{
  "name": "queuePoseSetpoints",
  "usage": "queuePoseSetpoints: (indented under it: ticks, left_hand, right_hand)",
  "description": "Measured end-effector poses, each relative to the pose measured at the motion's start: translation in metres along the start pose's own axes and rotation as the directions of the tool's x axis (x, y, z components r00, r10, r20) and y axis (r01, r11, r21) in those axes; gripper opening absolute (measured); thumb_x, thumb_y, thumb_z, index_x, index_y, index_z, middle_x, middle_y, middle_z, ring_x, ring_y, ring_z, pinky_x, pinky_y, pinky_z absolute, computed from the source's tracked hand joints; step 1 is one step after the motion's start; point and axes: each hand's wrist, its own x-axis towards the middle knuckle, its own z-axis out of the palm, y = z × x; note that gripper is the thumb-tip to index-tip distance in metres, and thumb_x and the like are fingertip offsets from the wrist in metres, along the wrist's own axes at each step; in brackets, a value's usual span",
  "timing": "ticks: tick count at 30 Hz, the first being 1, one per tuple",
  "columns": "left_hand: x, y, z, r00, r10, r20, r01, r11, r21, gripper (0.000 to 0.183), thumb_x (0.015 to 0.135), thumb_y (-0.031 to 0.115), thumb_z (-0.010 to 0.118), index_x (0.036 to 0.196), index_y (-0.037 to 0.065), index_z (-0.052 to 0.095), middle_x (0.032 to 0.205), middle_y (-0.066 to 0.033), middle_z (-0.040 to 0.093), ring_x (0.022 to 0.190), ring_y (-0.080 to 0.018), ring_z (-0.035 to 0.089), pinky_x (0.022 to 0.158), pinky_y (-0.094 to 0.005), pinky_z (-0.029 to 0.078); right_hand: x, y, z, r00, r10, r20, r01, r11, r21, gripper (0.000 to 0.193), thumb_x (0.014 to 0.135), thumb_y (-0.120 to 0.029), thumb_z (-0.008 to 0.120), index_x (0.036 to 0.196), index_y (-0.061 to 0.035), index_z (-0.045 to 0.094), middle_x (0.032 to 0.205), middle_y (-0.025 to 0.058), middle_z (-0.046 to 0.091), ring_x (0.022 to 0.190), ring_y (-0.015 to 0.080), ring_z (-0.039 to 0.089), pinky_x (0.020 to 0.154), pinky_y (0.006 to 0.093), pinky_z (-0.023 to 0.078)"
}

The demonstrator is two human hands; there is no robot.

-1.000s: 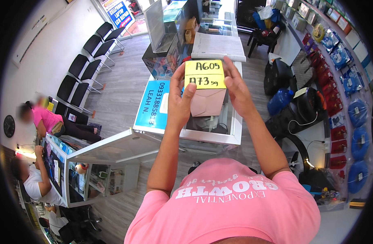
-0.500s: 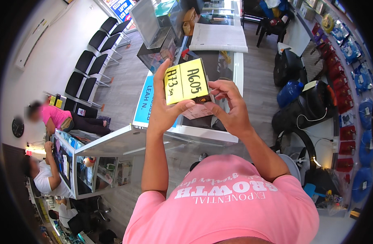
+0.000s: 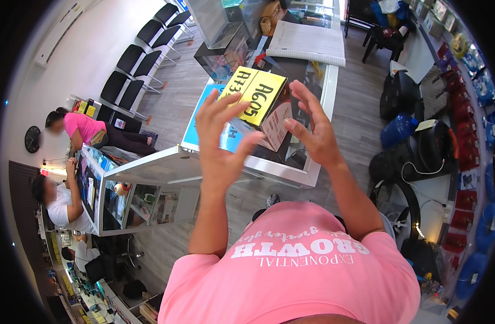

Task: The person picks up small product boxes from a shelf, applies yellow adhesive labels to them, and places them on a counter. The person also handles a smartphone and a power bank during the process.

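Note:
A box with a yellow handwritten label on top (image 3: 266, 93) and a pink printed side stands on the glass counter (image 3: 299, 175). In front of its left part is my left hand (image 3: 219, 143), open with fingers spread, hiding some of the label. To the right of the box, my right hand (image 3: 319, 135) is open too, its fingers apart and the thumb pointing toward the pink side. I see nothing held in either hand. A blue sheet (image 3: 193, 129) lies on the counter by the box, partly covered by my left hand.
Beyond the box lie an open ruled notebook (image 3: 307, 43) and a dark glass case (image 3: 221, 56). A slanted display case (image 3: 145, 171) joins the counter at left, with people beside it. Black chairs (image 3: 129, 56) line the wall; a black bag (image 3: 394, 94) stands at right.
Both hands have let go of the box and spread apart, leaving it on the counter. The view has shifted slightly, and the box now appears farther right.

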Motion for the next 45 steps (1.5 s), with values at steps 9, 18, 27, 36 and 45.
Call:
queuePoseSetpoints:
  ticks: [9, 18, 27, 36, 45]
  left_hand:
    - [-0.011, -0.023, 0.015, 0.999, 0.028, -0.02, -0.032, 0.979, -0.201, 0.031, 0.093, 0.017, 0.075, 0.124, 0.014, 0.071, 0.144, -0.0088, 0.064, 0.156, -0.0386, 0.028, 0.126, -0.0524, 0.021]
    - [0.0, -0.052, -0.004, 0.99, -0.023, 0.137, 0.099, 0.806, -0.583, 0.023, 0.094, 0.015, 0.075, 0.117, 0.012, 0.075, 0.15, -0.0104, 0.06, 0.16, -0.0363, 0.02, 0.128, -0.0529, 0.016]
    - [0.019, -0.088, 0.0, 0.995, 0.092, 0.029, -0.037, 0.644, -0.764, 0.046, 0.09, 0.035, 0.07, 0.127, 0.007, 0.067, 0.154, -0.0173, 0.053, 0.158, -0.0361, 0.023, 0.127, -0.0523, 0.013]
    - [-0.068, -0.069, -0.018, 0.997, 0.053, -0.05, -0.062, 0.261, -0.963, 0.044, 0.093, 0.04, 0.062, 0.12, 0.004, 0.063, 0.115, -0.014, 0.06, 0.119, -0.0311, 0.052, 0.108, -0.0459, 0.037]
    - [-0.165, 0.011, 0.009, 0.473, 0.609, 0.637, 0.469, 0.438, -0.767, 0.034, 0.089, 0.017, 0.076, 0.12, 0.005, 0.067, 0.118, -0.0106, 0.068, 0.127, -0.0297, 0.057, 0.112, -0.0435, 0.038]
  right_hand:
    - [-0.016, 0.007, 0.011, 0.994, 0.074, 0.082, -0.082, 0.991, 0.104, 0.066, 0.098, -0.033, 0.073, 0.15, -0.0005, 0.049, 0.141, 0.0172, 0.057, 0.131, 0.025, 0.055, 0.111, 0.0392, 0.043]
    - [-0.031, -0.001, 0.013, 0.997, 0.06, 0.042, -0.062, 0.997, 0.051, 0.054, 0.098, -0.029, 0.073, 0.143, -0.0035, 0.056, 0.138, 0.0124, 0.059, 0.124, 0.0226, 0.059, 0.102, 0.0372, 0.048]
    - [-0.071, -0.021, 0.021, 0.95, 0.207, -0.232, -0.199, 0.978, 0.057, 0.038, 0.101, -0.017, 0.067, 0.136, -0.0009, 0.062, 0.129, 0.0102, 0.066, 0.115, 0.0169, 0.062, 0.099, 0.0316, 0.049]
    - [-0.215, -0.063, 0.041, 0.591, 0.179, -0.786, -0.307, 0.952, -0.015, 0.027, 0.106, -0.02, 0.06, 0.119, 0.0016, 0.07, 0.103, 0.0087, 0.074, 0.096, 0.0144, 0.068, 0.093, 0.0295, 0.052]
    - [-0.347, -0.116, 0.129, 0.353, 0.303, -0.885, -0.625, 0.781, 0.018, 0.029, 0.106, -0.023, 0.061, 0.119, 0.001, 0.072, 0.107, 0.0078, 0.075, 0.1, 0.0156, 0.07, 0.091, 0.0311, 0.054]
